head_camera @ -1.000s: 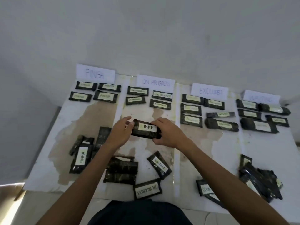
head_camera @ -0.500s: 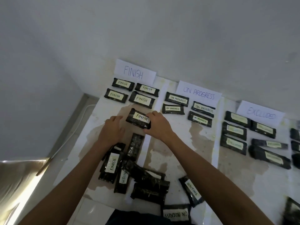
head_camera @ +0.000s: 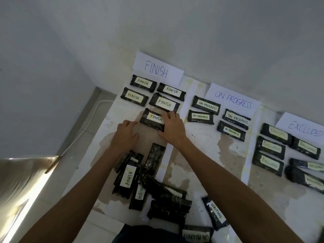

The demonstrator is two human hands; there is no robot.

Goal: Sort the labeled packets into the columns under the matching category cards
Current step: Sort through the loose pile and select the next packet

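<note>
Setting the FINISH packet point(head_camera: 152, 119) down on the tabletop point(head_camera: 201, 142), third row under the FINISH card point(head_camera: 157, 70), I have brought it left from over the ON PROGRESS column point(head_camera: 206, 106). My right grip point(head_camera: 172, 128) pinches its right end; my left grip point(head_camera: 125, 135) has let go (fingers relaxed, just beside it). One more nearly sorted; the unsorted pile point(head_camera: 140, 181) waits.

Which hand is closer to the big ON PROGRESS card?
Right. The right hand is left of the ON PROGRESS card, holding a FINISH packet; the left hand is farther left.
</note>
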